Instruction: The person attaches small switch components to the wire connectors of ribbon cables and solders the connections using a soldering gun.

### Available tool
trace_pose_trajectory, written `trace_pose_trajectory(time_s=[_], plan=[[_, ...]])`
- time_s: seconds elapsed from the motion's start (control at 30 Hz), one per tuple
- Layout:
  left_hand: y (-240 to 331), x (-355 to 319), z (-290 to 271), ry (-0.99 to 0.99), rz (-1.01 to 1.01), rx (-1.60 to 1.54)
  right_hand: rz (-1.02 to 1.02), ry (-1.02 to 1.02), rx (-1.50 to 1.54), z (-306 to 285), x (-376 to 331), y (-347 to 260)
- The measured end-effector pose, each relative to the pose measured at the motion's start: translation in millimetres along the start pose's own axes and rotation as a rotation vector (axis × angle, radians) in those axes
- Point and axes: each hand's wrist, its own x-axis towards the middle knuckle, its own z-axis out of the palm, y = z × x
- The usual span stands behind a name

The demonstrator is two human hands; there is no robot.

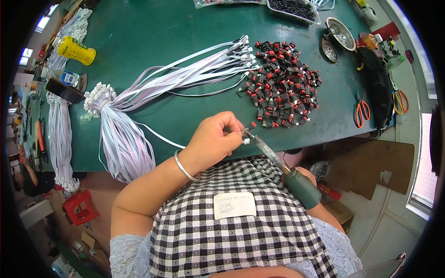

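Prob. mid-batch, clock from L hand (215,139): its grip's pinched tog. on a white cable (160,135), red/black connector (253,124) just beyond at 2 o'clock; R hand's (309,175) grip's clamped round soldering iron (273,157), 4 o'clock. Dark-tipped cables (194,79), 11 o'clock, maybe done, can't confirm joints; loose connector pile (285,88) on worktop (162,28), 2 o'clock, seemingly left.
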Motion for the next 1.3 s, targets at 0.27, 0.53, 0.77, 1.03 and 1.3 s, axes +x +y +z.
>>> trace_pose_trajectory(time_s=[0.27, 0.53, 0.77, 1.03, 1.3], plan=[[5.9, -0.3, -1.0, 0.007, -0.043, -0.016, -0.064, -0.011, 0.586, -3.6, 24.1, -53.4], [7.3, -7.1, 1.0, -0.042, 0.016, 0.044, -0.068, 0.2, 0.685, 31.2, 84.9, -96.0], [5.5, -13.7, -2.4, -0.177, 0.049, 0.052, -0.183, 0.102, 0.431, 49.6, 113.2, -128.8], [8.4, -17.3, -4.2, -0.26, 0.037, 0.271, 0.019, 0.141, 0.517, 48.3, 112.1, -133.2], [-2.7, -17.2, 4.4, -0.047, 0.284, 0.595, 0.0, 0.09, 0.421, 47.4, 111.5, -128.1]])
